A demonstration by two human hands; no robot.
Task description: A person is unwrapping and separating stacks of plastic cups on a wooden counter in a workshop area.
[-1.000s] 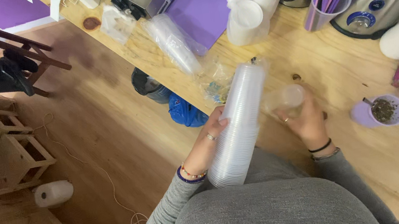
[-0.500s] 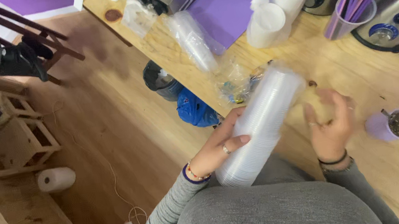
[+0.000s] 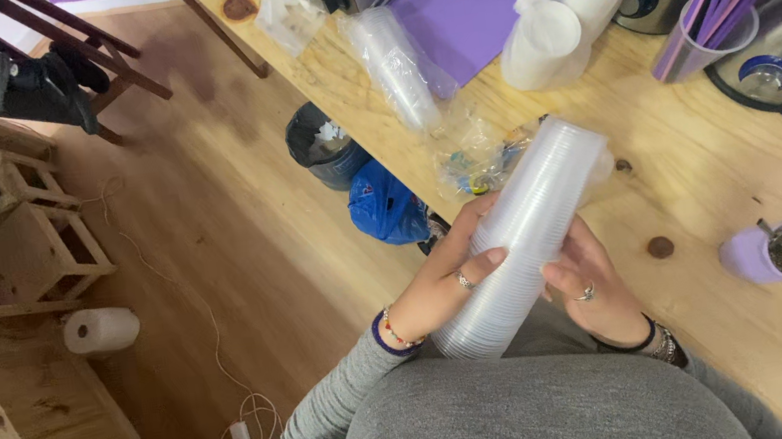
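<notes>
At frame centre, a long stack of clear cups [image 3: 524, 237] is gripped by the left hand [image 3: 445, 283] and steadied underneath by the right hand [image 3: 596, 283], keeping it from buckling.

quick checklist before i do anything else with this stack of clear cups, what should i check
1. Left hand wrapped around the stack of clear cups: ok, thumb across the front.
2. Right hand supporting the stack from the other side: ok, fingers touch it.
3. Stack nested straight, no cup slipping out: ok as far as shown; the top end is blurred.
4. Bare room on the wooden counter ahead of the stack: ok, a bare patch lies beside the purple cup.
5. Bottom end of the stack resting securely against the lap: cannot tell.
</notes>
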